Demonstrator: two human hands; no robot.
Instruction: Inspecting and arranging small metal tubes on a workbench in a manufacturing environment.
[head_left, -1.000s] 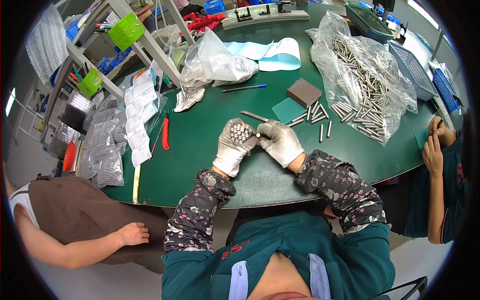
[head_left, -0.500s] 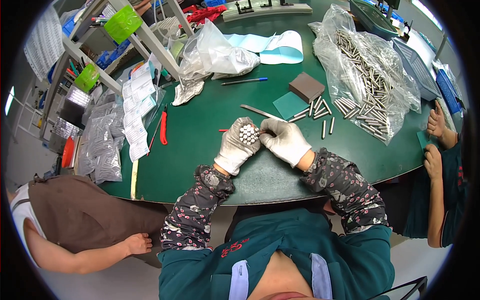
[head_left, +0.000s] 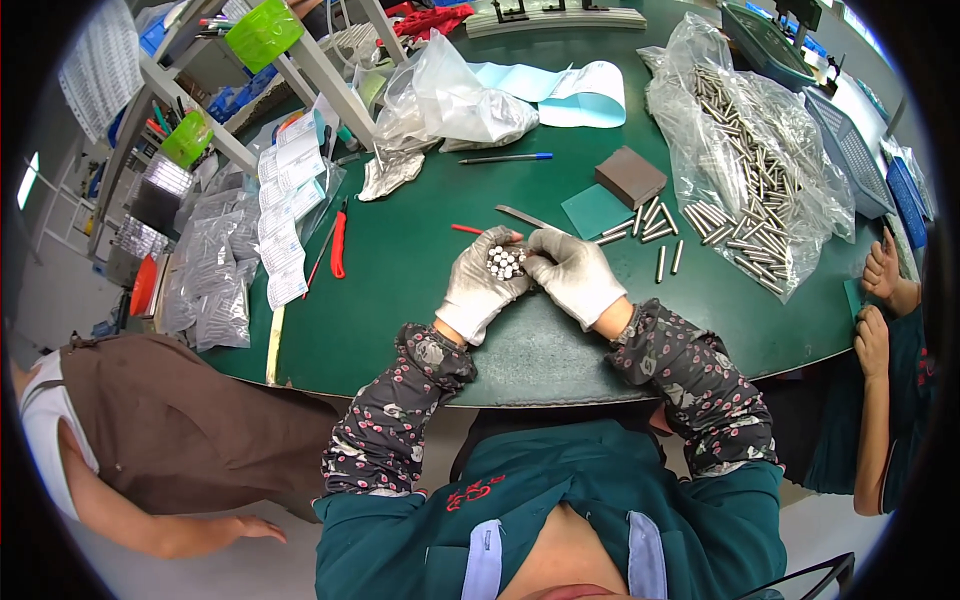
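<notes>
My left hand [head_left: 478,291], in a soiled white glove, is closed round a bundle of short metal pins [head_left: 505,263], whose round, bright ends face up. Gloved as well, my right hand [head_left: 580,281] has its thumb and fingers pinched at the bundle's right side; the fingertips partly hide what they grip. Just beyond the hands lie a flat metal strip [head_left: 524,216] and a thin red stick [head_left: 466,229]. To the right are several loose pins [head_left: 655,219], beside a brown block [head_left: 631,177] and a green square sheet [head_left: 597,212].
An open clear bag with many metal pins [head_left: 757,180] spreads at the right. A pen [head_left: 506,158], red-handled tool [head_left: 338,245], paper strips [head_left: 283,225] and filled plastic bags [head_left: 215,265] lie farther left. One person [head_left: 180,420] stands at left; another person's hands [head_left: 876,300] are at right.
The view has shifted slightly, so the table things sit a little farther right. The bundle's pin ends now look tilted and less even. The left person's hand has moved lower.
</notes>
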